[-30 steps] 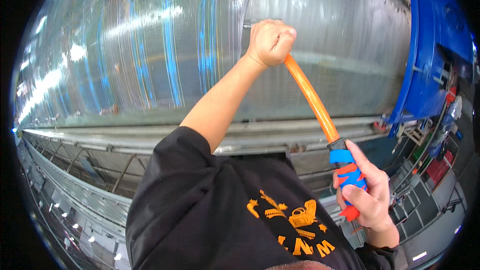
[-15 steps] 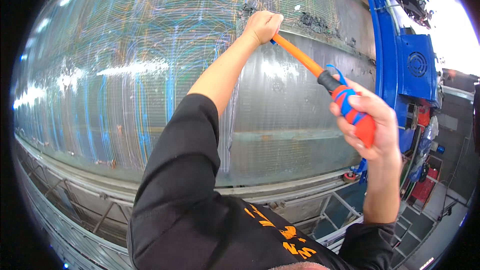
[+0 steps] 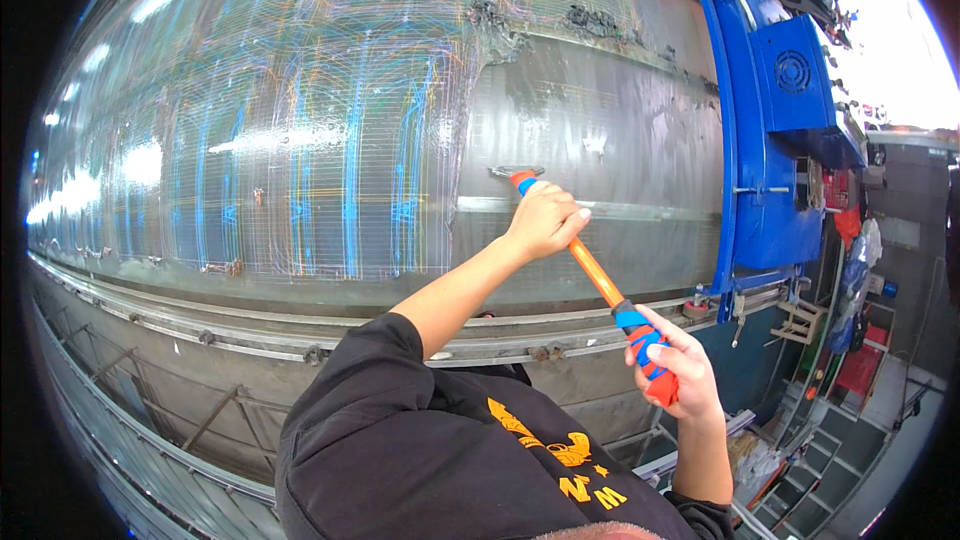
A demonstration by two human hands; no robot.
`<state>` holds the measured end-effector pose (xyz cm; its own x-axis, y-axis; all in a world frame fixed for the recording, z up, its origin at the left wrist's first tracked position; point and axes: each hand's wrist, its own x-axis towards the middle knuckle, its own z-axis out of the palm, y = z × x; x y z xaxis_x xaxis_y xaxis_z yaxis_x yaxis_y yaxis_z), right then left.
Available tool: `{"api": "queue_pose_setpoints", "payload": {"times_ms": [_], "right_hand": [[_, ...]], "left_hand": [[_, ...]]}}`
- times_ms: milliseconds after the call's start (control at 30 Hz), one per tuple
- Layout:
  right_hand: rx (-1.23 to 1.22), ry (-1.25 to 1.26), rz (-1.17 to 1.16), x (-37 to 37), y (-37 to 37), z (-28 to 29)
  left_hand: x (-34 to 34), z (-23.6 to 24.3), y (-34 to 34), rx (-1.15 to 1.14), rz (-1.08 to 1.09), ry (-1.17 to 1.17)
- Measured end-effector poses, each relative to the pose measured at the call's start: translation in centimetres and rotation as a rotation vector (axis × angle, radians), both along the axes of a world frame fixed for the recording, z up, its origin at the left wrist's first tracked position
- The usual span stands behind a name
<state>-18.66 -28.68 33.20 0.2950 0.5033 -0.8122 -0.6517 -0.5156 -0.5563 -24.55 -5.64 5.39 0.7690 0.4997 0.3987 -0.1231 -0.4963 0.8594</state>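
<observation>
A line-streaked, glossy surface meets a bare grey section, over which lies the wide head of an orange-shafted tool. Its long axis slopes down rightward to a taped grip. The left hand curls around the shaft near the head; the right hand wraps the grip. Far right: blue machine frame.

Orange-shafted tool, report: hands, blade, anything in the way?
Left hand round orange shaft; right hand round wrapped grip. Blade over grey surface, contact unclear. Dark clumps farther up, apart.
</observation>
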Motion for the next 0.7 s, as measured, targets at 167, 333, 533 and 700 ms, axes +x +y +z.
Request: {"api": "queue_pose_setpoints", "payload": {"times_ms": [167,333,533,700], "right_hand": [[-0.062,-0.063,0.093,1.7,5.1,1.7],[-0.070,-0.023,0.099,7.6,14.8,3.4],[-0.040,-0.042,0.096,10.9,22.6,2.9],[0.187,0.008,0.156,14.3,27.6,-3.3]], "left_hand": [[1.7,-1.3,2.4,-0.046,0.058,-0.030],[6.4,-1.4,8.9,-0.127,0.194,-0.104],[10.2,-2.4,16.3,-0.036,0.202,-0.150],[15.7,-4.8,29.3,0.235,0.088,-0.013]]}}
